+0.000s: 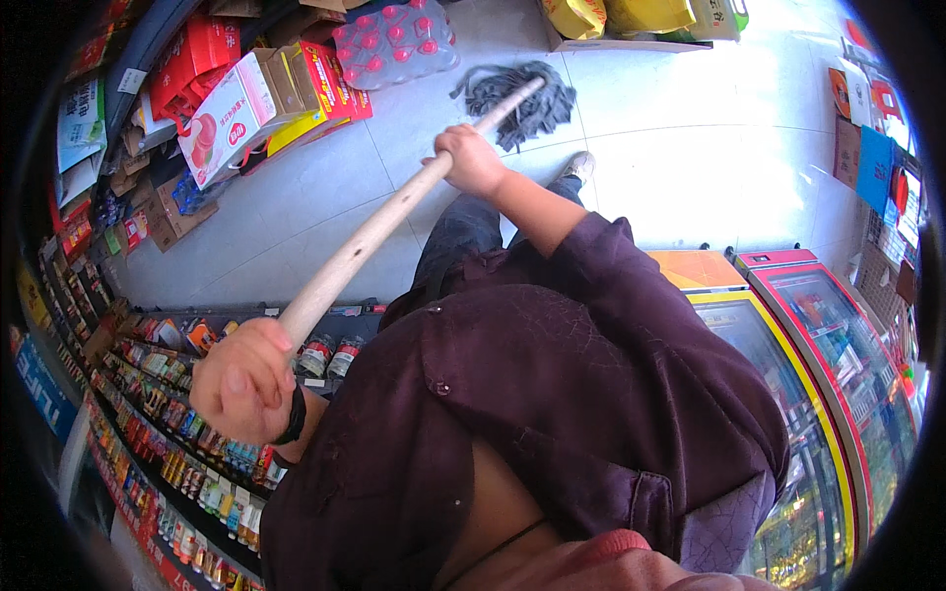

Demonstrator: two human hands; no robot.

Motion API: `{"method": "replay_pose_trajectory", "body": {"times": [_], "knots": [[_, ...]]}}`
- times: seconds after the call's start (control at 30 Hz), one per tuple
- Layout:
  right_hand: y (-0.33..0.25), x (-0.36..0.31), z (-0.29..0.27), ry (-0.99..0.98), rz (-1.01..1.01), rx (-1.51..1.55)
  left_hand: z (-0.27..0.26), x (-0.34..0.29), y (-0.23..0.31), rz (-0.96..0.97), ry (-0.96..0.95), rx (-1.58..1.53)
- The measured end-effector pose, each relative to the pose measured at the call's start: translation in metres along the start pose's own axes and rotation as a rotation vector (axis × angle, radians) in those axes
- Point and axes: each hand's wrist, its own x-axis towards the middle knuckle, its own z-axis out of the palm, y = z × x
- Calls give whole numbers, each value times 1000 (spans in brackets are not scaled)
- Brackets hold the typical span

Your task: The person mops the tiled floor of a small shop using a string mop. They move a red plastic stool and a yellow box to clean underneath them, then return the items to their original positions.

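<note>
A mop's pale wooden handle (365, 241) slants from the lower left to the upper middle of the head view. My left hand (241, 379), with a dark band at the wrist, is wrapped round the handle's upper end. Farther down the stick, my right hand (473, 161) grips it with curled fingers. The grey strands of the mop head (554, 106) lie spread on the light tiled floor (680, 148), ahead of my shoe (581, 165). The handle's tip hides part of the strands.
Shrink-wrapped bottles (396, 44), a pink-and-white carton (232, 118) and red bags (197, 64) stand at the far left. A box with yellow packages (650, 15) lies beyond the mop. Stocked shelves (177, 424) line my left; glass-topped freezers (828, 325) stand to my right.
</note>
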Motion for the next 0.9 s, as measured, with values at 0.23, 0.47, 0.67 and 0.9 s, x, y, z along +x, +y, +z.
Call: {"method": "replay_pose_trajectory", "body": {"times": [0.23,0.47,0.67,0.9], "knots": [[-50,-14,-15,-204,206,-111,-71,-16,-8,116,-31,-93],[-116,37,9,-305,-16,80,-91,-11,75,283,-9,-87],[-11,79,16,-390,7,-102,-19,-9,-30,165,199,179],[38,36,0,-269,84,-112,-23,0,-59,-31,134,-155]]}}
